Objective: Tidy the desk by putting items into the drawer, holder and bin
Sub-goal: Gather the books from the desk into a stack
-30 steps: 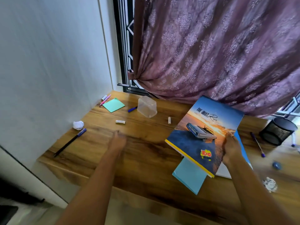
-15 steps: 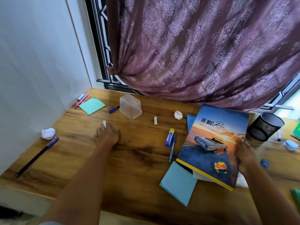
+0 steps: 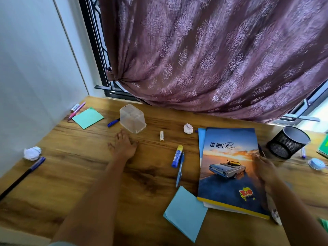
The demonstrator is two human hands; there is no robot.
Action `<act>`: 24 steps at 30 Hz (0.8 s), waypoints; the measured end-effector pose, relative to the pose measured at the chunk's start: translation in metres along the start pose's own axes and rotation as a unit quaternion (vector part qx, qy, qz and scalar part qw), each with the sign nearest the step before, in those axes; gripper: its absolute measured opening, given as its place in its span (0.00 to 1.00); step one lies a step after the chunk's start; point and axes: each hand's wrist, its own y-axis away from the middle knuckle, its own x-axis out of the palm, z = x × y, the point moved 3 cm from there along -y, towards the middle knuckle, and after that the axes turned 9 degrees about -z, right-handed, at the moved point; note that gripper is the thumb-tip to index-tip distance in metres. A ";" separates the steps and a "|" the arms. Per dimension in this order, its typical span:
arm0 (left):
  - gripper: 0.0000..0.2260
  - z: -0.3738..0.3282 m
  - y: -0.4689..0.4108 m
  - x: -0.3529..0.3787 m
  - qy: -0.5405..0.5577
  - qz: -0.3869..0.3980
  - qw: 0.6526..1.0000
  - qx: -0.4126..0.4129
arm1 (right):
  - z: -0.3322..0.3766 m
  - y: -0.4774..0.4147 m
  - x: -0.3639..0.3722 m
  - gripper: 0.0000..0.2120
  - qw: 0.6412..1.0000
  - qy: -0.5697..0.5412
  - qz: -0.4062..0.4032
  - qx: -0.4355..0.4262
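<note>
The right hand (image 3: 264, 170) is on the right edge of the notebook (image 3: 229, 167), fingers curled over that edge and pinching the cover; how tightly, the blur won't let me say. The notebook lies on the right half of the desk (image 3: 74, 167), on top of loose white sheets and a blue sheet peeking out behind it. Thin, softbound, glossy: I'd judge it light but floppy and a bit slick, so it will sag if lifted by 1 corner. Better to grip along the long edge or the spine, thumb on top, and gather the sheets underneath or they'll slide out.

The left hand (image 3: 124, 148) is flat on the wood, fingers spread wide, holding nothing, just short of the clear tub (image 3: 132, 118).

Writing now: the cover reads "THE QUIET Ride" over a car at sunset, with a red and yellow "RIO" logo low on the right. The print on the glue stick (image 3: 177, 156) is too small to read.

Plenty left to clear: a pen (image 3: 180, 170) touching the glue stick, a paper ball (image 3: 188, 128) by the notebook's top corner, another ball (image 3: 32, 153) far left. The mesh holder (image 3: 288, 142) stands just beyond the notebook's right edge. Paper balls will crush to nothing; pens roll, so pinch mid-barrel.
</note>
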 end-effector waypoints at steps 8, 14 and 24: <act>0.41 0.003 0.018 -0.004 0.146 -0.059 0.986 -0.057 | 0.003 -0.004 0.017 0.13 0.982 0.153 0.026 -0.110; 0.40 0.008 0.039 0.002 0.206 -0.058 0.972 -0.101 | 0.005 0.004 0.019 0.12 0.952 0.278 0.023 -0.127; 0.34 0.003 0.064 -0.012 0.146 -0.040 0.985 -0.085 | 0.008 0.046 0.016 0.30 0.950 0.290 0.024 -0.116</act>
